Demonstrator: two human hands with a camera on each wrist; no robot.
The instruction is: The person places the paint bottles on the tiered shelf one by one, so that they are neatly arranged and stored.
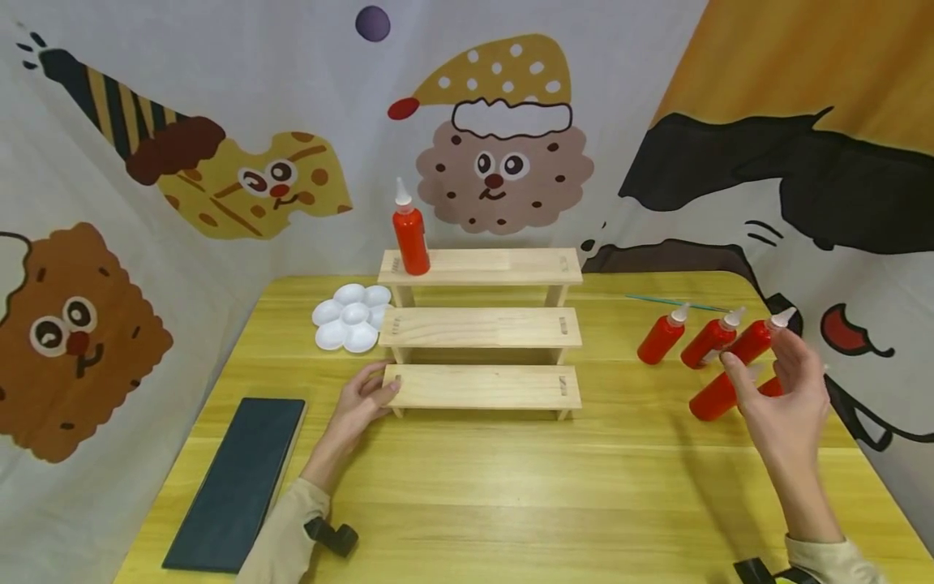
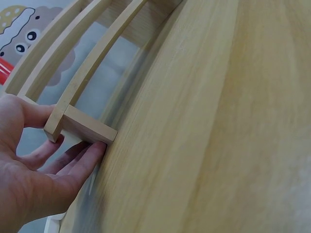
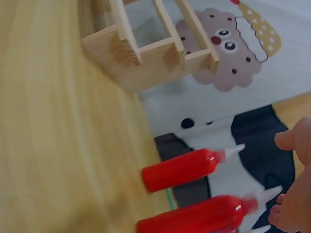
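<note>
A three-step wooden display rack (image 1: 481, 387) stands on the table. My left hand (image 1: 365, 395) grips the left end of its lowest step; in the left wrist view the thumb lies on the board and the fingers (image 2: 87, 162) are at the end support. On the top step, at the left, stands a red squeeze bottle (image 1: 412, 242) with a white pointed cap. Several more red bottles (image 1: 661, 341) stand on the table at the right. Above them my right hand (image 1: 791, 397) hovers, thumb and fingers apart, partly covering the nearer bottles. In the right wrist view that hand (image 3: 296, 179) is beside the bottle tips.
A white flower-shaped paint palette (image 1: 353, 316) lies left of the rack. A dark flat board (image 1: 237, 483) lies at the table's left edge. Behind the right bottles is a thin green paintbrush (image 1: 667, 301). A printed cloth (image 1: 321, 49) hangs behind the table.
</note>
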